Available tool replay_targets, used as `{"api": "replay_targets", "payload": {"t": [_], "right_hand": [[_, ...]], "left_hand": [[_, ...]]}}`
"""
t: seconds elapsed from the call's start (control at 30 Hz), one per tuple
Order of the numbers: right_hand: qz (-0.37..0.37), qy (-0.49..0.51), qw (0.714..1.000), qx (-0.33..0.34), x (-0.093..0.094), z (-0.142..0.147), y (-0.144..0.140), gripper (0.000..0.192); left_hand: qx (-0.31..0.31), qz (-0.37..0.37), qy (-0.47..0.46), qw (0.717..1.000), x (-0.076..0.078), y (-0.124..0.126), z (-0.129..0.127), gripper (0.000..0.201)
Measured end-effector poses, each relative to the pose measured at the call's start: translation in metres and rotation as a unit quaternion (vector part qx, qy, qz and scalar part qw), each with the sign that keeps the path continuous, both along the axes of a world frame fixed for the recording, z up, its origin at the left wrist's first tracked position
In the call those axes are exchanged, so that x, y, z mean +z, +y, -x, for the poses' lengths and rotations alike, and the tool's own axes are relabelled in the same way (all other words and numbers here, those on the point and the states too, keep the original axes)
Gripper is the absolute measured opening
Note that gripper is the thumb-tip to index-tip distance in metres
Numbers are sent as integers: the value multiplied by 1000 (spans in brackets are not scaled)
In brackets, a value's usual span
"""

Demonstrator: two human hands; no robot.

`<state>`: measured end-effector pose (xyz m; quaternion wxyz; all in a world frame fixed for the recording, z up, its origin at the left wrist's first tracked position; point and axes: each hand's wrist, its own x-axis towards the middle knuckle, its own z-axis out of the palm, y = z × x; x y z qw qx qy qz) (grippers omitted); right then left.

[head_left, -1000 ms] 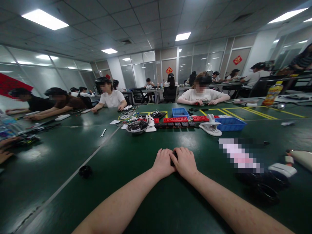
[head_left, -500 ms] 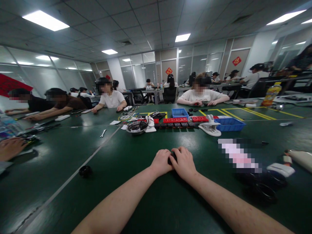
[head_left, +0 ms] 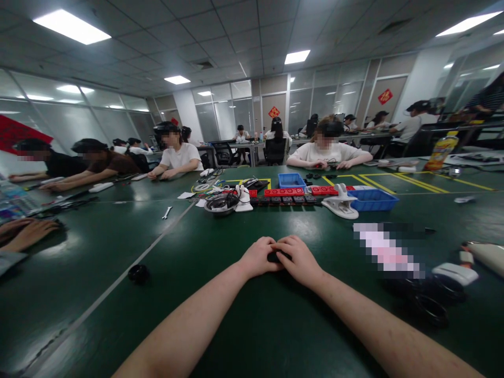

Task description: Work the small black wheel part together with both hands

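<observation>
Over the green tabletop (head_left: 232, 325), my left hand (head_left: 255, 257) and my right hand (head_left: 297, 260) meet in front of me. Between them is a small black object (head_left: 277, 256), mostly covered, so I cannot make out its kind. My left fingers close round its left side. From the other side, my right fingers reach over the top, with the thumb near its front edge. Off to the left lies a round black part (head_left: 138, 274), apart from both hands.
A wrench (head_left: 167, 212) lies at left. Ahead are a bowl of cables (head_left: 220, 210), red power strips (head_left: 283, 193), a white clip stand (head_left: 340, 205) and a blue bin (head_left: 372, 202). Black rings (head_left: 431, 310) and a white case (head_left: 455, 273) lie right. A co-worker's hand (head_left: 33, 233) is at far left.
The black object appears turned to lie flatter between my hands. My right hand's fingers stretch further over it. The co-worker's hands at far left have shifted.
</observation>
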<state>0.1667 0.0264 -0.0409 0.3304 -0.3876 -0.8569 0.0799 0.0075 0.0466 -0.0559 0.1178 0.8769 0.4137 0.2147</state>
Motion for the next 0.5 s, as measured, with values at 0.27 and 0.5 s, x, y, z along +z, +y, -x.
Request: {"api": "replay_targets", "payload": {"t": [0.27, 0.5], "right_hand": [[31, 119, 991, 60, -8, 4, -3, 27], [-55, 73, 996, 20, -3, 3, -11, 24]], "left_hand": [[-41, 3, 2, 999, -5, 5, 2, 34], [-20, 18, -36, 999, -3, 0, 1, 60]]}}
